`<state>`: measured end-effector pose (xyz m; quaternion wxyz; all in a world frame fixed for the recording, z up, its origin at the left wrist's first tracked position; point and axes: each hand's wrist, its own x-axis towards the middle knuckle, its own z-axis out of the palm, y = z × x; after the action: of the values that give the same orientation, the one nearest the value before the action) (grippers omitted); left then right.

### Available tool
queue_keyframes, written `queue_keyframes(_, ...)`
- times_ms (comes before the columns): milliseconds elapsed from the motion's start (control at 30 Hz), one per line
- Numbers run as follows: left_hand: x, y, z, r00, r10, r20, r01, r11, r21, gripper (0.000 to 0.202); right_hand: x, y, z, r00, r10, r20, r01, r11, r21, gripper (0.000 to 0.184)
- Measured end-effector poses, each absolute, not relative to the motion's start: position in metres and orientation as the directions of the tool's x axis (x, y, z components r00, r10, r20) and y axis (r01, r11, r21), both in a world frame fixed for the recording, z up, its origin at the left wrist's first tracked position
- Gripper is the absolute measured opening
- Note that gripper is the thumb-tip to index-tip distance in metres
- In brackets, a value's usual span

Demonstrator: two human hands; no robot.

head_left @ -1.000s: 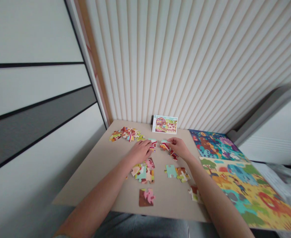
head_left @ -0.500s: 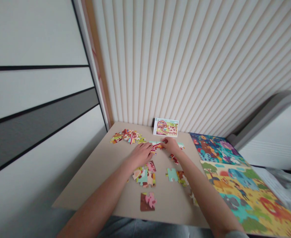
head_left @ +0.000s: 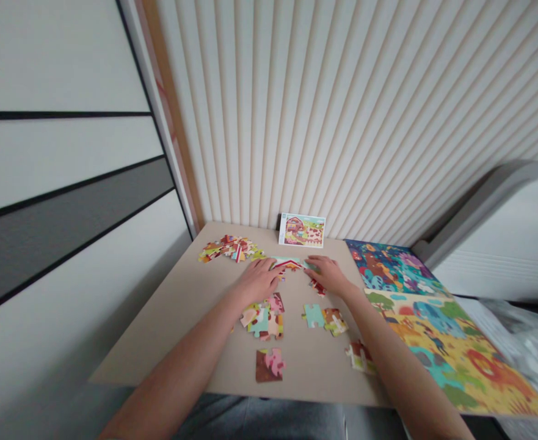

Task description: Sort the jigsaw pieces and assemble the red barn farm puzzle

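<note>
Joined jigsaw pieces with a red and white barn roof (head_left: 289, 264) lie flat between my two hands near the back of the table. My left hand (head_left: 260, 278) rests on their left side, fingers stretched out. From the right, my right hand (head_left: 327, 272) lies over the other end with its fingers extended and pressing down; part of the pieces is hidden beneath. Dark red puzzle pieces (head_left: 317, 287) sit just under my right hand. Closer to me lie a cluster of pink, green and blue pieces (head_left: 265, 321), a light blue piece (head_left: 314, 316) and a pink pig piece (head_left: 271, 365).
A heap of loose pieces (head_left: 232, 247) is at the back left. Behind my hands a farm picture card (head_left: 302, 230) leans up. Two finished puzzles, a dark blue one (head_left: 392, 269) and a yellow savanna one (head_left: 452, 348), cover the right side, beside a clear plastic bag (head_left: 525, 342).
My right hand has moved off the middle of the roof pieces to their right end and flattened. My left hand stays on the left side. The whole view has shifted slightly.
</note>
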<state>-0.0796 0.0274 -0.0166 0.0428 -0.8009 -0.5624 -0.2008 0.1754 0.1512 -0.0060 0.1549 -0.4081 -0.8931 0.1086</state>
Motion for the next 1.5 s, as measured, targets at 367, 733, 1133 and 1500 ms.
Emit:
queue_keyframes(367,-0.076,0.027,-0.013,0.286,0.888,0.36,0.917,-0.362,0.165,0.045,0.191,0.148,-0.016,-0.616,0.719,0.322,0.64,0.695,-0.327,0.039)
queue_keyframes(733,-0.079,0.033,-0.023,0.202,0.892,0.404,0.923,-0.311,0.227,0.039,0.177,0.157,-0.019,-0.651,0.693,0.31,0.558,0.714,-0.422,0.037)
queue_keyframes(1133,-0.084,0.032,-0.022,0.193,0.884,0.425,0.936,-0.296,0.191,0.03,0.186,0.161,-0.019,-0.576,0.734,0.36,0.593,0.678,-0.435,0.038)
queue_keyframes(1500,-0.085,0.032,-0.022,0.163,0.892,0.421,0.942,-0.268,0.203,0.023,0.203,0.165,-0.025,-0.6,0.742,0.298,0.596,0.664,-0.452,0.039)
